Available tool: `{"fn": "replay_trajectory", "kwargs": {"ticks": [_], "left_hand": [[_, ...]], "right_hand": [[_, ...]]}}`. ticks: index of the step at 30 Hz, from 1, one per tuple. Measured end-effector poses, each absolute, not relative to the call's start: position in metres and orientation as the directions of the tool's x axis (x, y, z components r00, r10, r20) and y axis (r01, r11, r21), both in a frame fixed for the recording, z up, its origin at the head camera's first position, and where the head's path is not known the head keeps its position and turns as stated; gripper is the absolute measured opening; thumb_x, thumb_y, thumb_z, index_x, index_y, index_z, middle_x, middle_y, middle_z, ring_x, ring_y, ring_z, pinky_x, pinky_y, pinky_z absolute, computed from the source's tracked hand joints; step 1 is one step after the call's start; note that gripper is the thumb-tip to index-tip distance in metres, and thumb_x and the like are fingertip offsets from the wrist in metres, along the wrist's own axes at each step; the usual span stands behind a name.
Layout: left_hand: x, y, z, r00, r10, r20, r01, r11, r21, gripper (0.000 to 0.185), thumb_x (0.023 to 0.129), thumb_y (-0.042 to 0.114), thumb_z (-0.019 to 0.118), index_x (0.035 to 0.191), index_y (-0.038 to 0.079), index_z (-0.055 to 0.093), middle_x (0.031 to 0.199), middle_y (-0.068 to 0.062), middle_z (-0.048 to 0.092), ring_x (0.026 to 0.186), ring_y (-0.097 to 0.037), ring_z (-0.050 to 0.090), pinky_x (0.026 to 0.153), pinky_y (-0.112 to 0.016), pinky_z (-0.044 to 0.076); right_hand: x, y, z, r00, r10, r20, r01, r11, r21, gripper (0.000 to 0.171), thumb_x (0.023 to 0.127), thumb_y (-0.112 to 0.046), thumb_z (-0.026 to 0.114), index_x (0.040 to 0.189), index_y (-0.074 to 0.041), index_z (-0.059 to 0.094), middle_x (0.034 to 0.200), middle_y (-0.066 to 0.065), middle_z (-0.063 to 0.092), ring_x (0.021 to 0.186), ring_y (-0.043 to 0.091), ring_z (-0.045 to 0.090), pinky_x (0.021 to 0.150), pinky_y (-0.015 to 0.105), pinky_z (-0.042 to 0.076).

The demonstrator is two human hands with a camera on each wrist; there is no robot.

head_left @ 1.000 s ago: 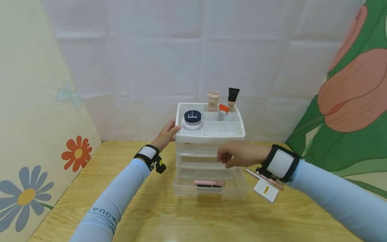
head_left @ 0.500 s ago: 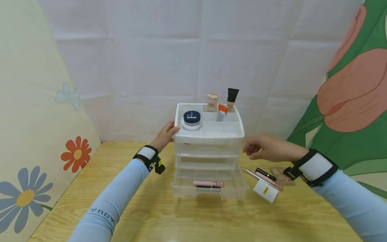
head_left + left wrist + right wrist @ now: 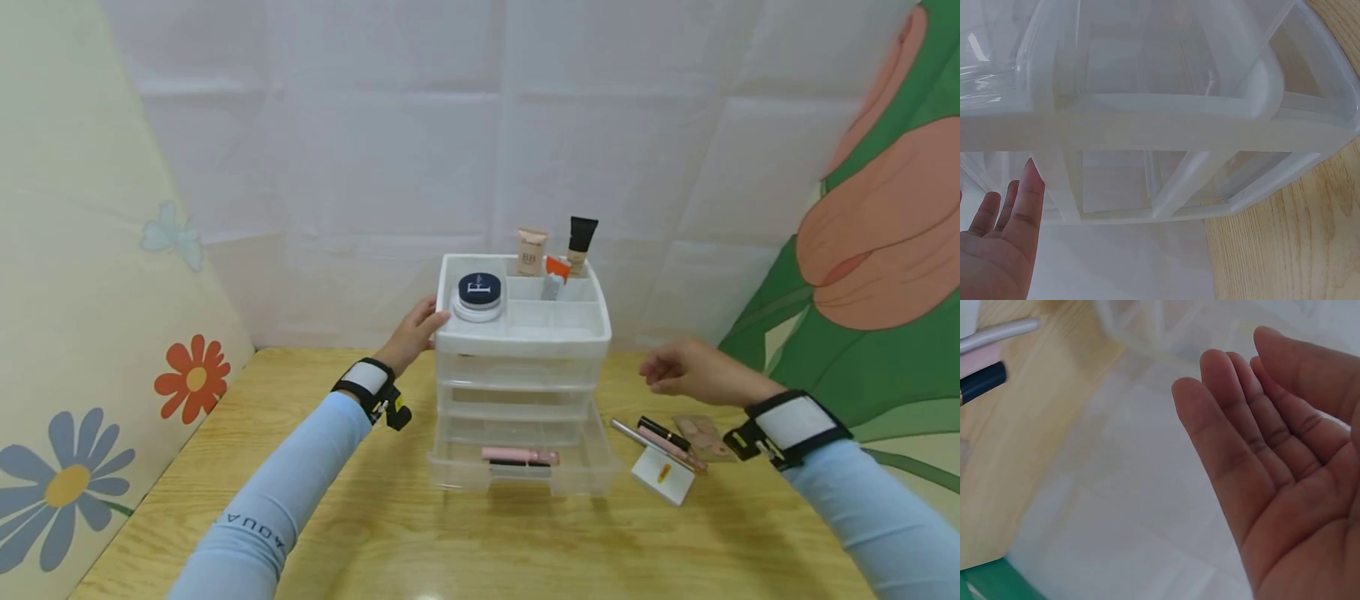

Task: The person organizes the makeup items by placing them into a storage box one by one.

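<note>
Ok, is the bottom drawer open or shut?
Open: in the head view, the bottom drawer juts out in front of the white organizer, with a pink tube visible inside.

Left hand (image 3: 411, 337) — against drawer unit (image 3: 522, 346)

Wood-grain tabletop (image 3: 480, 554) with drawer unit and cosmetics.
The drawer unit (image 3: 517, 410) stands upright near the middle of the back edge; toward the right edge, a silver pen (image 3: 628, 432), pink tube (image 3: 670, 442) and black tube (image 3: 664, 433) lie slanted side by side, a white box (image 3: 663, 477) just in front of them and a flat palette (image 3: 703, 437) beyond, nearest that edge.
</note>
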State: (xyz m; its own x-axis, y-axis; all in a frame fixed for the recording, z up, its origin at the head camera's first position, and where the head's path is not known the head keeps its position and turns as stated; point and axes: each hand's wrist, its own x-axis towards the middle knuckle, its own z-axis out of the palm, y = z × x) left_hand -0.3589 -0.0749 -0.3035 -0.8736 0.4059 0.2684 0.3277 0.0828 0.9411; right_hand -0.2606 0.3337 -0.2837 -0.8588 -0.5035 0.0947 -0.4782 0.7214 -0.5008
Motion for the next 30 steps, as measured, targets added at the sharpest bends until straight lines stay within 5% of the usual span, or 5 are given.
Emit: {"fn": "replay_trajectory", "kwargs": {"ticks": [6,13,30], "left_hand": [[-0.36,-0.074,-0.305,-0.871,0.405,0.279,0.338,0.081,0.938,0.052,0.091,0.033,0.043,0.135,0.011,0.029,0.13,-0.012,0.04,0.103,-0.027,0.048,0.079,-0.039,0.046],[-0.361,-0.075,-0.305,-0.881,0.395,0.259,0.322,0.1,0.942,0.053,0.09,0.035,0.044,0.135,0.012,0.03,0.131,-0.011,0.039,0.106,-0.027,0.047,0.08,-0.039,0.046],[-0.361,-0.076,-0.308,-0.856,0.424,0.297,0.352,0.055,0.935,0.056,0.089,0.038,0.044,0.136,0.013,0.028,0.131,-0.011,0.039,0.105,-0.027,0.047,0.08,-0.04,0.045]], "right_hand": [[-0.273,0.351,-0.31,-0.904,-0.424,0.06,-0.381,0.733,-0.564,0.017,0.083,-0.004,0.059,0.098,0.003,0.057,0.085,0.005,0.059,0.079,0.019,0.057,0.064,0.025,0.049],[-0.287,0.364,-0.341,-0.927,-0.354,0.127,-0.372,0.814,-0.446,0.014,0.078,-0.007,0.065,0.09,-0.002,0.062,0.079,0.002,0.061,0.072,0.016,0.057,0.062,0.03,0.047],[-0.303,0.368,-0.389,-0.972,-0.231,0.029,-0.22,0.869,-0.443,0.017,0.073,0.004,0.062,0.09,0.006,0.061,0.077,0.005,0.059,0.072,0.02,0.054,0.064,0.036,0.046]]}}
